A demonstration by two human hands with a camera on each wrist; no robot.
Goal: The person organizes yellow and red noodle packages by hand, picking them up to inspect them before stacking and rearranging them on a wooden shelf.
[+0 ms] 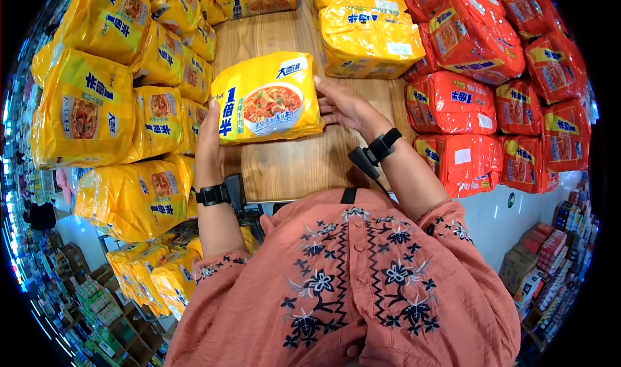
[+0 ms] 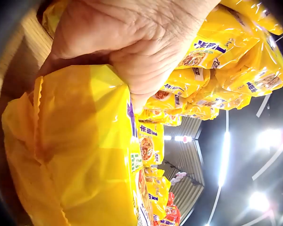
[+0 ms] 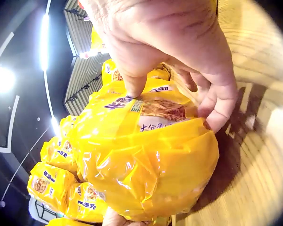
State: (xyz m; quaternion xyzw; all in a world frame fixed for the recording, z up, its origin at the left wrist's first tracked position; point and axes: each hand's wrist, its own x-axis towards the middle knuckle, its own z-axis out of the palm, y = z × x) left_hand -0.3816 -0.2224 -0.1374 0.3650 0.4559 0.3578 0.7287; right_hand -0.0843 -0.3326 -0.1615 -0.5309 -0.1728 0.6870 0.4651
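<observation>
The fingers [image 2: 146, 70] of the left hand [image 1: 208, 140] curl over the crimped end of a yellow noodle pack [image 1: 268, 98]. The fingers [image 3: 217, 110] of the right hand [image 1: 346, 108] wrap the opposite end, with the thumb pressed on the printed face. The pack is clamped between both hands, label up, over a bare strip of wooden shelf [image 1: 304, 166]; whether it touches the shelf cannot be told. Stacked yellow packs [image 1: 87, 108] lie to its left and red packs [image 1: 466, 102] to its right. The pack appears to be in hand but not yet lined up with either stack.
</observation>
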